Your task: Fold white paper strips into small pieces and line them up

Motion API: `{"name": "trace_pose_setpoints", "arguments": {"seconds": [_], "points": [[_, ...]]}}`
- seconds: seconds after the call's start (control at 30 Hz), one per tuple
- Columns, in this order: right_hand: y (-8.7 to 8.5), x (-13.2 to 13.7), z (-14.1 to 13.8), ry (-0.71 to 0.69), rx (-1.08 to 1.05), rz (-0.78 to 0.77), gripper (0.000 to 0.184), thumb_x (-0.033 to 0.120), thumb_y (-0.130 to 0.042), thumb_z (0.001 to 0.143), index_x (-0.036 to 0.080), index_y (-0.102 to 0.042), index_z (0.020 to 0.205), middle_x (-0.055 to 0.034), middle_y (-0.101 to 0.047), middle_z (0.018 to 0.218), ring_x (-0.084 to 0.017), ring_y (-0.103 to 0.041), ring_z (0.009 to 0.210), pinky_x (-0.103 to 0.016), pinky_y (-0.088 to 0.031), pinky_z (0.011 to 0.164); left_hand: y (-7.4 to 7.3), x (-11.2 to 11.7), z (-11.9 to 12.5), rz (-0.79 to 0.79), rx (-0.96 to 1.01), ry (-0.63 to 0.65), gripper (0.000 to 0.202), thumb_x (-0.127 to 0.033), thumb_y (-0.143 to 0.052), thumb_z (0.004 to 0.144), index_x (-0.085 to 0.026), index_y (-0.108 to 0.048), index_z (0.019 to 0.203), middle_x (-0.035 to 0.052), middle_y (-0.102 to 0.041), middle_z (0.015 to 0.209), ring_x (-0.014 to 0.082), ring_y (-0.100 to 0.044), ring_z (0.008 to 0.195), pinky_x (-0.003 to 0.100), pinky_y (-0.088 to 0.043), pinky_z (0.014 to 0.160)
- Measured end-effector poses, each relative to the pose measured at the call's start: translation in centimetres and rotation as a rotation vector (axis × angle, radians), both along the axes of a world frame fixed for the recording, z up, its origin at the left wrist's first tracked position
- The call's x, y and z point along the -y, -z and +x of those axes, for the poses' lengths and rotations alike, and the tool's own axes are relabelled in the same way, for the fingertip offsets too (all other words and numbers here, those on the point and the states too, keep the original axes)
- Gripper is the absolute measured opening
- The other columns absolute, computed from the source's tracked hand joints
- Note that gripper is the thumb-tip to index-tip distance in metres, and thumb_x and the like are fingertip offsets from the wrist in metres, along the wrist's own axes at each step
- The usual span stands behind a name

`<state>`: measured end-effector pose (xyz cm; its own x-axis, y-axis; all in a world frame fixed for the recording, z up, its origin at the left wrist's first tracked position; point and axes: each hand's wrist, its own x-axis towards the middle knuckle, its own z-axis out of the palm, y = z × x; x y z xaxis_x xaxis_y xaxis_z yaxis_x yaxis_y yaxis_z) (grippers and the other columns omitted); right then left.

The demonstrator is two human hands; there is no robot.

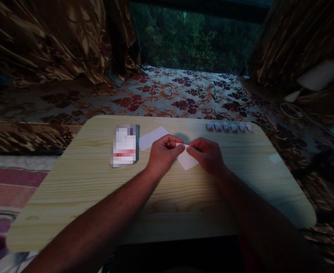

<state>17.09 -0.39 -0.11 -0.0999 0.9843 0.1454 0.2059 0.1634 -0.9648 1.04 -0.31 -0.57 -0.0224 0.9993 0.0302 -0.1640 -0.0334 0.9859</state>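
Between both hands, over the middle of the wooden table, is a small sheet of white paper, one corner pointing toward me. My left hand pinches its upper left edge between thumb and fingers. At the upper right edge, my right hand grips it the same way, the two thumbs close together. The paper's far edge is partly hidden by my fingers. Just beyond my left hand lies a flat stack or sheet of white paper.
A phone-like slab with a blurred-out face lies left on the table. Several small folded paper pieces stand in a row at the back right. A white scrap is near the right edge. Behind are a flowered ledge and a lamp.
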Motion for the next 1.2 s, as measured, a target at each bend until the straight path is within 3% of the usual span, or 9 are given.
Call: {"name": "trace_pose_setpoints", "arguments": {"seconds": [0.6, 1.2], "points": [[0.13, -0.23, -0.05, 0.025, 0.046, 0.024, 0.010, 0.025, -0.064, 0.075, 0.018, -0.066, 0.069, 0.0022, -0.059, 0.058, -0.010, -0.047, 0.053, -0.023, -0.034, 0.049, -0.89, 0.58, 0.39, 0.051, -0.152, -0.002, 0.012, -0.020, -0.074, 0.068, -0.017, -0.068, 0.078, -0.0014, -0.066, 0.064, 0.0084, -0.055, 0.054, 0.020, -0.041, 0.051], [-0.08, 0.09, -0.03, 0.048, 0.076, 0.041, 0.012, 0.027, -0.063, 0.077, 0.018, -0.064, 0.070, 0.0026, -0.055, 0.056, -0.010, -0.045, 0.052, -0.023, -0.033, 0.048, -0.77, 0.30, 0.22, -0.034, -0.042, 0.067, 0.022, -0.026, -0.077, 0.067, -0.017, -0.070, 0.086, -0.0003, -0.067, 0.067, 0.0093, -0.056, 0.055, 0.022, -0.042, 0.053]]}}
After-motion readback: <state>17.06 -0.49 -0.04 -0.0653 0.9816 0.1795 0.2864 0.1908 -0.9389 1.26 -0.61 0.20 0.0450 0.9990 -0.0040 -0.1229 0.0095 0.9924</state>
